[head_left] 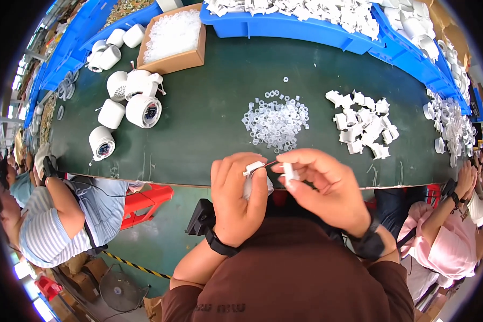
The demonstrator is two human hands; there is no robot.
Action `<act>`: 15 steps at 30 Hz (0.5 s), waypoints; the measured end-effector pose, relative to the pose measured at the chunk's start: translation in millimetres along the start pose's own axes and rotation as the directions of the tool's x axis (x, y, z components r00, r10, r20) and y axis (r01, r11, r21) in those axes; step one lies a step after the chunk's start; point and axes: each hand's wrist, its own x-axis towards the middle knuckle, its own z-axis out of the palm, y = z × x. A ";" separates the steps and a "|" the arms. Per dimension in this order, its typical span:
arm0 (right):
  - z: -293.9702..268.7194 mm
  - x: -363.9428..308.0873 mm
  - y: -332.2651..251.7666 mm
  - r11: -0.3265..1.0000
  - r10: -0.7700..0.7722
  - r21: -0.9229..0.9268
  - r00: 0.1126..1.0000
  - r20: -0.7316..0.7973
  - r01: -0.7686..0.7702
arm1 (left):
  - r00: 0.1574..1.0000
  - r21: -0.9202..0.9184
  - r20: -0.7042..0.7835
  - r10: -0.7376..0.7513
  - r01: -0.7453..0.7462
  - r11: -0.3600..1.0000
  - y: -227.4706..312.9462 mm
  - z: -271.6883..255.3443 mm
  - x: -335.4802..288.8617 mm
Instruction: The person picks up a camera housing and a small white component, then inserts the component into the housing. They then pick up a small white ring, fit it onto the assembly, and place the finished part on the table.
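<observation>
I have the left hand (236,198) curled around a white housing (248,187), its fingers gripping it near the front edge of the surface (209,107), with a small white fitting (254,167) showing at the top. The right hand (322,185) pinches a white bracket (288,171) between thumb and fingers, just beside the housing. A thin red wire (271,163) runs from the fitting toward the right fingertips; I cannot tell where it ends.

I judge this unit to be partway along: the wire is out, while bracket and housing are apart, so joining them looks undone. Plenty of stock is left: a pile of translucent rings (276,123) lies straight ahead, and a cluster of loose brackets (364,126) lies to its right. On the left, rounded white units (144,111) sit in a loose group, some with dark innards showing; whether they are finished or waiting, I cannot say.

Of the containers, the cardboard box (174,66) is heaped with small clear plastic pieces (174,35). The long blue bin (290,28) at the back is piled with white plastic parts (306,11), and the blue bin at the right (408,60) holds larger white cup-like pieces (415,27).
</observation>
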 end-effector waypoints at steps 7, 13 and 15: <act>20.5 4.5 24.0 0.971 -0.181 -0.179 0.977 -0.116 0.159 | 0.998 0.058 0.030 0.054 -0.056 0.997 -0.2 2.5 0.4; 23.9 3.3 28.8 0.965 -0.201 -0.205 0.965 -0.167 0.165 | 0.997 0.040 0.058 0.053 -0.056 0.998 -1.0 3.5 -2.4; 25.7 3.0 29.2 0.943 -0.260 -0.260 0.947 -0.188 0.207 | 0.995 0.056 0.059 0.082 -0.085 0.995 -2.2 3.8 -3.7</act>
